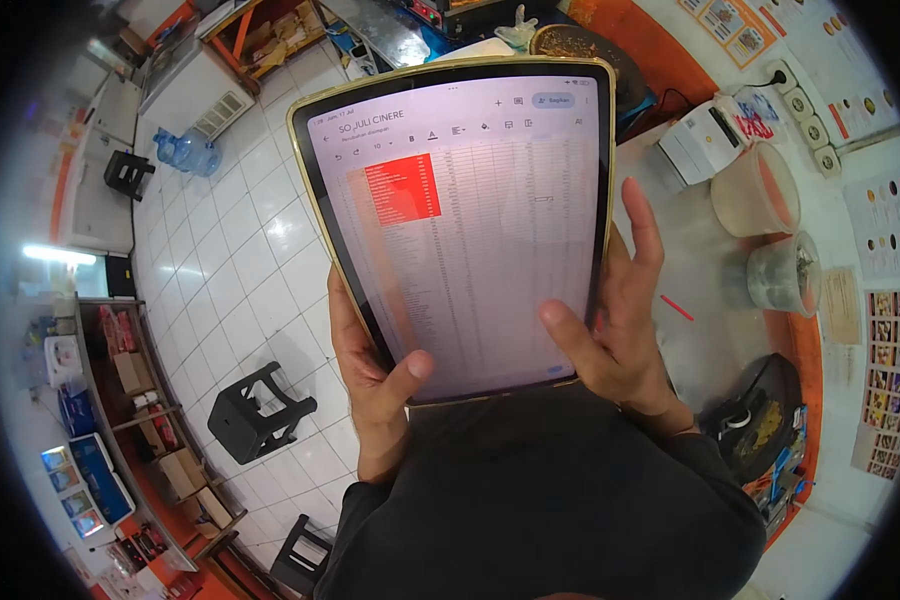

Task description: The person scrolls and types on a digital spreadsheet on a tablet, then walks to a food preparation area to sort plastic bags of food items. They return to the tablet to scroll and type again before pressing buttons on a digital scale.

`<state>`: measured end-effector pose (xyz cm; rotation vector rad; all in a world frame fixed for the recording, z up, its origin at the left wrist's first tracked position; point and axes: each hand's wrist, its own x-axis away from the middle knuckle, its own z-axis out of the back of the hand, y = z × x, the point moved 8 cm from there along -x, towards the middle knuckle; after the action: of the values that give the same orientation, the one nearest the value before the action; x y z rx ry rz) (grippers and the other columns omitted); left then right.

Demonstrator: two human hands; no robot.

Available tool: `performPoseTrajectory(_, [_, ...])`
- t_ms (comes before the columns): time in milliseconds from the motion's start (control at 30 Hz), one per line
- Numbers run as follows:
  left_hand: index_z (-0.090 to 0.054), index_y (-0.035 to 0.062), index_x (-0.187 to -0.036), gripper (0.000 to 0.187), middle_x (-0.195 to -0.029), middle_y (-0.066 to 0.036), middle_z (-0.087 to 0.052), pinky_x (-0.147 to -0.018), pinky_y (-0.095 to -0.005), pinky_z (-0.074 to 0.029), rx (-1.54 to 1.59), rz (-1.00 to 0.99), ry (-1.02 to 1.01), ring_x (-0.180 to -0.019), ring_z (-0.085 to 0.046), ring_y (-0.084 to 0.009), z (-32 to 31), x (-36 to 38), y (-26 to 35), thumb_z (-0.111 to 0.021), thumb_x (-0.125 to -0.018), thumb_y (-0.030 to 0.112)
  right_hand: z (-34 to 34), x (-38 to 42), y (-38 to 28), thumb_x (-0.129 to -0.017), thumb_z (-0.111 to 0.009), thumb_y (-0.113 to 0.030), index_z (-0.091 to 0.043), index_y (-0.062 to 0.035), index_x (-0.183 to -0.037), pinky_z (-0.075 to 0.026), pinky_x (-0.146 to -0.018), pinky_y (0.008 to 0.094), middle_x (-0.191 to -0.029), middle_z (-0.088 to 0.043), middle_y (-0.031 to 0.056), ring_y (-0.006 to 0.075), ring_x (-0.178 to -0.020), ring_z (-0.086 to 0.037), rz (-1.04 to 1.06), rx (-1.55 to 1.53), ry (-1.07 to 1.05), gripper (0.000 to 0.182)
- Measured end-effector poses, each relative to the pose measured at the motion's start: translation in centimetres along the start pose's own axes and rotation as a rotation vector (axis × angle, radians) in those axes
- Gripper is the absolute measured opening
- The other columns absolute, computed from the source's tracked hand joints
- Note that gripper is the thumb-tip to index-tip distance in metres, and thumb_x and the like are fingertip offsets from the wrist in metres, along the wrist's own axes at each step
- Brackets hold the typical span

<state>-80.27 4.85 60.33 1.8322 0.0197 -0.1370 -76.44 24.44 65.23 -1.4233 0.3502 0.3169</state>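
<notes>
A tablet [470, 270] in a gold-edged case stands upright in the centre, its screen showing a spreadsheet with a red block at the upper left. My left hand [370, 375] grips its lower left edge, with the thumb over the bottom corner of the screen. At the lower right, my right hand [620, 335] holds the other edge. Its thumb lies over the screen, and one finger sticks up beside the case. The fingers behind the tablet are hidden.
Black stools [255, 410] stand on the tiled floor [240, 250] at left, near shelves [135, 400]. Blue water bottles [187, 153] lie further back. On the right, a metal table [695, 260] bears a white printer [705, 140] and plastic containers [755, 190].
</notes>
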Motion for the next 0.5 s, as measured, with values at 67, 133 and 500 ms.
performPoseTrajectory(67, [-0.028, 0.0033, -0.140, 0.097, -0.125, -0.013, -0.048, -0.100, -0.0385, -0.036, -0.011, 0.005, -0.014, -0.119, -0.047, -0.0264, 0.2, -0.2, -0.2, -0.076, -0.061, 0.032, -0.2, 0.2, 0.1, -0.085, -0.059, -0.003, 0.006, -0.0003, -0.144, -0.024, -0.109, 0.0423, -0.144, -0.021, 0.0248, 0.0300, -0.134, -0.028, -0.020, 0.082, -0.003, 0.088])
performPoseTrajectory(133, [-0.028, 0.0027, -0.140, 0.097, -0.125, -0.013, -0.048, -0.100, -0.0374, -0.037, 0.012, -0.007, -0.029, -0.119, -0.047, -0.0259, 0.5, -0.3, -0.5, -0.077, -0.062, 0.032, -0.5, 0.3, 0.3, -0.084, -0.059, -0.004, 0.002, 0.0014, -0.144, -0.021, -0.110, 0.0418, -0.145, -0.017, 0.0237, 0.0299, -0.136, -0.024, -0.070, 0.012, -0.007, 0.086])
performPoseTrajectory(500, [-0.028, 0.0013, -0.139, 0.096, -0.124, -0.012, -0.047, -0.097, -0.0363, -0.038, 0.017, -0.018, -0.026, -0.117, -0.048, -0.0249, 1.0, -1.2, -0.5, -0.077, -0.062, 0.031, -0.7, -0.6, 0.3, -0.084, -0.063, -0.010, -0.014, -0.0022, -0.144, -0.029, -0.106, 0.0424, -0.142, -0.029, 0.0243, 0.0318, -0.129, -0.036, -0.078, 0.054, 0.026, 0.077])
